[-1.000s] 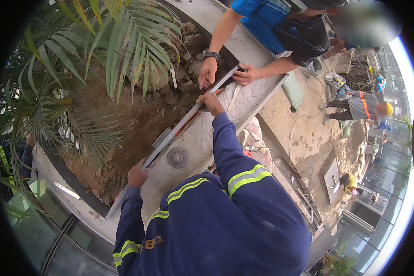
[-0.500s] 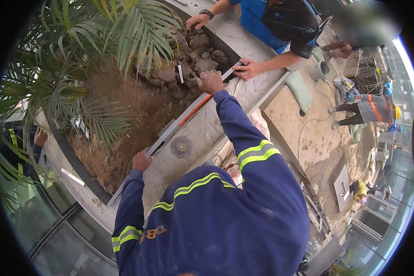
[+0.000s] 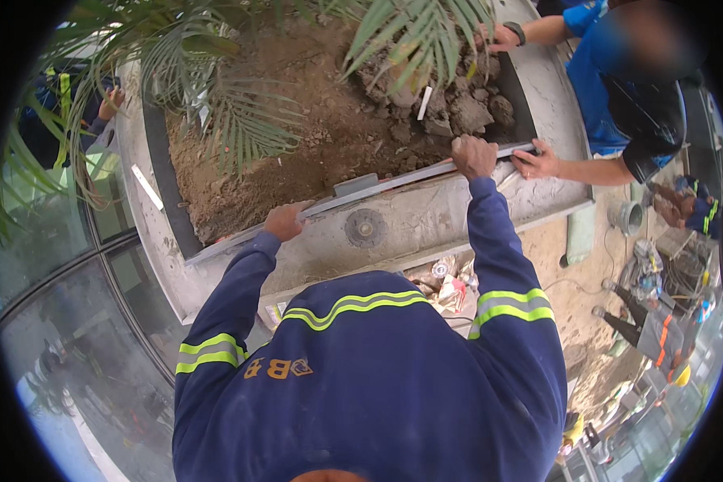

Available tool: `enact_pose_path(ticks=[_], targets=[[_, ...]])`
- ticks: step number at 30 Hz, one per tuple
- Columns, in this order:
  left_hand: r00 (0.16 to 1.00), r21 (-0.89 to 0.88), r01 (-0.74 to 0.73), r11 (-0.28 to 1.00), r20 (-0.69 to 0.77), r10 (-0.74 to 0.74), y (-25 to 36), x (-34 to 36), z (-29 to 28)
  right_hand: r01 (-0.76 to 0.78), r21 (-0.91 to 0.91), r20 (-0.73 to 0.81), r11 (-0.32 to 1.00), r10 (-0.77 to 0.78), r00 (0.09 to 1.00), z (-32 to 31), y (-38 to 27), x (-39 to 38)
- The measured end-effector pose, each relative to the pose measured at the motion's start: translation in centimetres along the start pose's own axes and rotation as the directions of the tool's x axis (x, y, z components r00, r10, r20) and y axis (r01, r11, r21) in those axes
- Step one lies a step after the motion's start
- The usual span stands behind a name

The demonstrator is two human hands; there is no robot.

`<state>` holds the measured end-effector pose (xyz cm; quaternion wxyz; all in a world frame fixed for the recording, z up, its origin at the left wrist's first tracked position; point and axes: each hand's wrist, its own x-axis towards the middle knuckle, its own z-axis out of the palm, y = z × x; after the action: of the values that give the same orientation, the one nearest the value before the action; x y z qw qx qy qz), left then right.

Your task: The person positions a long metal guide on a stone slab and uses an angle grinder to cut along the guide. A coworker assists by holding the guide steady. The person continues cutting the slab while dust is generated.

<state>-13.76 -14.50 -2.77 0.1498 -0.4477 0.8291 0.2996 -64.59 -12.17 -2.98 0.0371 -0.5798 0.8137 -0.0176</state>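
Your left hand [image 3: 285,222] is grasping the bar [image 3: 410,178], which is lying along the near inner edge of the planter [image 3: 297,261]; your right hand [image 3: 474,156] is clenching it farther along, toward the planter's right side. A co-worker's hand [image 3: 538,159] is touching the bar's right end by the planter's near right corner. A disc [image 3: 365,228] is showing on the planter's near rim, soil [image 3: 313,128] is lying inside the planter, and a white strip [image 3: 147,187] is resting on its left rim.
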Motion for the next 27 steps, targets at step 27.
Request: enact_pose_path(ticks=[27], targets=[[1.000, -0.119, -0.005, 0.993, 0.029, 0.008, 1.9, -1.0, 0.2, 0.337, 0.159, 0.446, 0.928, -0.372, 0.814, -0.8, -8.9, -2.1]])
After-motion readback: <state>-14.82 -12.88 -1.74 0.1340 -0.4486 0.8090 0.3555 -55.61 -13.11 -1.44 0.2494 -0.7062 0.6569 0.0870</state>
